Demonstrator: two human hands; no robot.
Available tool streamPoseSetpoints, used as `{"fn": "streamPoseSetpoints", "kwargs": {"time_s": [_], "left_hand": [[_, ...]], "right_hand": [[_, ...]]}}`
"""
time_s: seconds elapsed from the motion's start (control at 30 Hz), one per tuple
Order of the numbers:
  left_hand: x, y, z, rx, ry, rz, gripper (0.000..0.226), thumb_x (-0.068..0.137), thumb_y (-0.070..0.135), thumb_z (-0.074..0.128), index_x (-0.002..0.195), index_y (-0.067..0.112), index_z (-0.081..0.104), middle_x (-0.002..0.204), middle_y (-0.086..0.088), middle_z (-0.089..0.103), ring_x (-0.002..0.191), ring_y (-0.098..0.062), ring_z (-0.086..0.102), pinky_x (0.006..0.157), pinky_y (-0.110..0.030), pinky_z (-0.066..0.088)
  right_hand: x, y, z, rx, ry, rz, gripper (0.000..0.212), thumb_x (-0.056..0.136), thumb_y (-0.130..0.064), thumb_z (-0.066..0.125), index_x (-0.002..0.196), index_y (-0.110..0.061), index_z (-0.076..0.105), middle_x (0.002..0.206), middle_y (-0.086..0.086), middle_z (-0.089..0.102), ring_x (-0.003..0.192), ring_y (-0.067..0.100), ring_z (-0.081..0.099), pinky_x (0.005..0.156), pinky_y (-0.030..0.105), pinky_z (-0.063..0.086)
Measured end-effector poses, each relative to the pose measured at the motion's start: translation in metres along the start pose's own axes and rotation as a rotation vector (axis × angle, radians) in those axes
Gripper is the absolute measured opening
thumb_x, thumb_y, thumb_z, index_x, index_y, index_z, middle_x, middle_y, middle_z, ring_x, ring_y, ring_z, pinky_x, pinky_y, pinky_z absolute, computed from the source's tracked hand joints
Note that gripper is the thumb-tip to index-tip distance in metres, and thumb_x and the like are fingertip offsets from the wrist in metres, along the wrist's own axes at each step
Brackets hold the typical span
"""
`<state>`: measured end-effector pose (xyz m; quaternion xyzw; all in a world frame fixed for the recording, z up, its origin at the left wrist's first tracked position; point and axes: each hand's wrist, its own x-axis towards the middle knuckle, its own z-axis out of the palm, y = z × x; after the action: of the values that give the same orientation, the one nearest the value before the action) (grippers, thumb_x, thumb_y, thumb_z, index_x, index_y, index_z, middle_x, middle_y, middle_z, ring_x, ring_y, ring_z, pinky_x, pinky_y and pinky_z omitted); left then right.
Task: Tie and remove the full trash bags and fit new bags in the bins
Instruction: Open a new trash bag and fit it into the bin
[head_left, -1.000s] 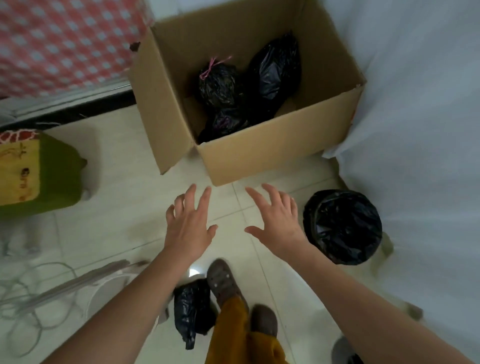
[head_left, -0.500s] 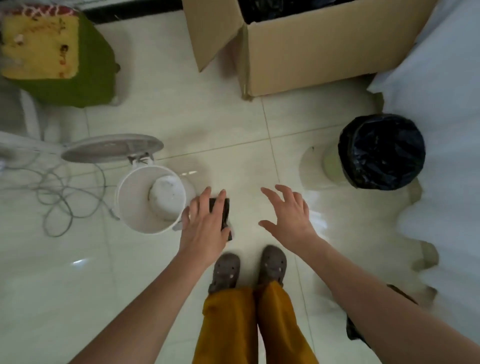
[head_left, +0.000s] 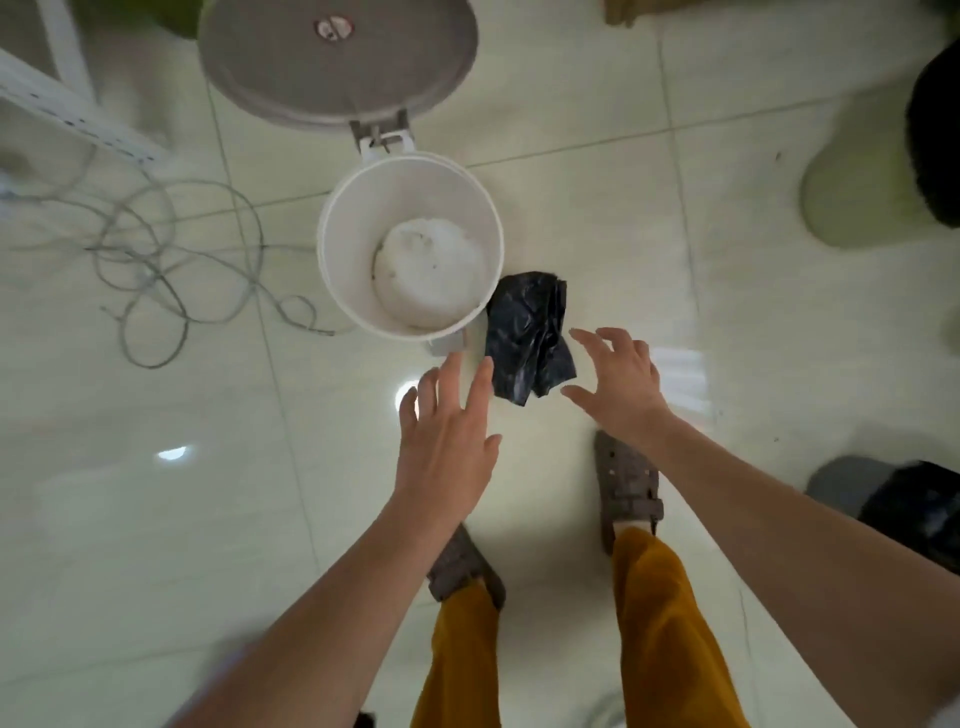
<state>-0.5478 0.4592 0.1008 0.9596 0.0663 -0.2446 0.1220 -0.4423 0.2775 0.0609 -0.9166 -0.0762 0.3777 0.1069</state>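
Glossy floor tiles (head_left: 597, 218): beside white bin (head_left: 332, 270), pinch folded black bag (head_left: 527, 343); left hand (head_left: 447, 441), right hand (head_left: 621, 387) spread, empty.

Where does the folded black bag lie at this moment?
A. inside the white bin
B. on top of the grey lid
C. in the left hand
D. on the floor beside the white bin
D: the folded black bag lies on the tiled floor, right next to the white bin, and neither hand holds it.
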Motion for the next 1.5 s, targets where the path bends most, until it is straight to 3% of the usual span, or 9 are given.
{"fn": "streamPoseSetpoints", "kwargs": {"time_s": [0.3, 0.6, 0.8, 0.9, 1.03, 1.23, 1.33, 1.43, 1.5], "left_hand": [[0.016, -0.071, 0.104, -0.02, -0.004, 0.02, 0.071, 0.092, 0.039, 0.059, 0.151, 0.018, 0.023, 0.152, -0.011, 0.02, 0.133, -0.029, 0.028, 0.11, -0.042, 0.031], [0.03, -0.081, 0.132, 0.04, -0.039, 0.018, 0.072, 0.093, 0.041, 0.056, 0.151, 0.019, 0.02, 0.153, -0.01, 0.013, 0.135, -0.029, 0.024, 0.111, -0.043, 0.029], [0.02, -0.058, 0.107, 0.038, -0.098, 0.004, 0.073, 0.093, 0.04, 0.057, 0.151, 0.018, 0.019, 0.153, -0.011, 0.013, 0.135, -0.03, 0.025, 0.11, -0.044, 0.03], [0.016, -0.036, 0.085, -0.004, -0.103, 0.009, 0.074, 0.093, 0.043, 0.056, 0.151, 0.017, 0.019, 0.154, -0.01, 0.017, 0.134, -0.03, 0.026, 0.109, -0.044, 0.031], [0.013, -0.003, 0.05, -0.165, -0.089, 0.035, 0.084, 0.087, 0.053, 0.06, 0.152, 0.021, 0.019, 0.151, -0.003, 0.028, 0.129, -0.027, 0.03, 0.103, -0.042, 0.034], [-0.001, 0.039, 0.005, -0.332, -0.094, 0.081, 0.089, 0.079, 0.055, 0.069, 0.15, 0.028, 0.024, 0.143, 0.006, 0.046, 0.121, -0.02, 0.036, 0.095, -0.035, 0.037], [-0.008, 0.052, -0.014, -0.36, -0.055, 0.07, 0.073, 0.08, 0.044, 0.073, 0.143, 0.026, 0.04, 0.133, 0.006, 0.055, 0.116, -0.02, 0.042, 0.093, -0.038, 0.042], [-0.012, 0.061, -0.034, -0.408, 0.026, 0.073, 0.024, 0.084, 0.021, 0.07, 0.108, 0.02, 0.066, 0.109, 0.005, 0.065, 0.098, -0.024, 0.049, 0.081, -0.037, 0.044], [-0.015, 0.066, -0.044, -0.491, 0.045, 0.059, 0.01, 0.085, 0.009, 0.064, 0.093, 0.012, 0.069, 0.099, 0.003, 0.066, 0.089, -0.023, 0.052, 0.076, -0.036, 0.046]], "right_hand": [[0.064, -0.002, 0.121, 0.063, -0.042, 0.107, 0.071, 0.09, -0.036, 0.064, 0.15, -0.033, 0.027, 0.146, 0.009, 0.033, 0.129, 0.034, 0.031, 0.104, 0.051, 0.039], [0.102, 0.012, 0.148, 0.089, -0.161, 0.098, 0.077, 0.092, -0.045, 0.06, 0.154, -0.021, 0.02, 0.16, 0.0, 0.016, 0.143, 0.031, 0.016, 0.116, 0.046, 0.024], [0.056, 0.009, 0.12, 0.289, -0.085, 0.009, 0.06, 0.094, -0.028, 0.06, 0.148, -0.011, 0.037, 0.152, 0.003, 0.032, 0.137, 0.029, 0.031, 0.114, 0.042, 0.03], [0.016, 0.005, 0.089, 0.466, -0.018, -0.047, 0.05, 0.095, -0.018, 0.06, 0.141, -0.005, 0.047, 0.146, 0.008, 0.042, 0.134, 0.022, 0.041, 0.11, 0.021, 0.029], [-0.039, 0.0, 0.047, 0.736, 0.028, -0.011, 0.041, 0.096, -0.02, 0.059, 0.136, -0.008, 0.055, 0.137, 0.001, 0.05, 0.123, 0.009, 0.047, 0.088, -0.003, 0.029], [-0.096, -0.01, -0.012, 1.092, 0.027, 0.058, 0.033, 0.099, -0.032, 0.052, 0.129, -0.02, 0.06, 0.128, -0.012, 0.055, 0.116, 0.004, 0.053, 0.087, 0.007, 0.041], [-0.115, -0.011, -0.035, 1.162, 0.015, 0.053, 0.03, 0.099, -0.033, 0.051, 0.126, -0.023, 0.062, 0.127, -0.012, 0.058, 0.116, 0.003, 0.054, 0.087, 0.011, 0.041], [-0.128, -0.009, -0.052, 1.162, 0.011, 0.026, 0.03, 0.099, -0.033, 0.052, 0.125, -0.024, 0.063, 0.128, -0.014, 0.057, 0.116, 0.0, 0.053, 0.087, 0.009, 0.04], [-0.135, -0.005, -0.062, 1.143, 0.019, 0.022, 0.031, 0.098, -0.033, 0.053, 0.126, -0.024, 0.063, 0.128, -0.013, 0.057, 0.115, -0.001, 0.054, 0.086, 0.009, 0.039]]}}
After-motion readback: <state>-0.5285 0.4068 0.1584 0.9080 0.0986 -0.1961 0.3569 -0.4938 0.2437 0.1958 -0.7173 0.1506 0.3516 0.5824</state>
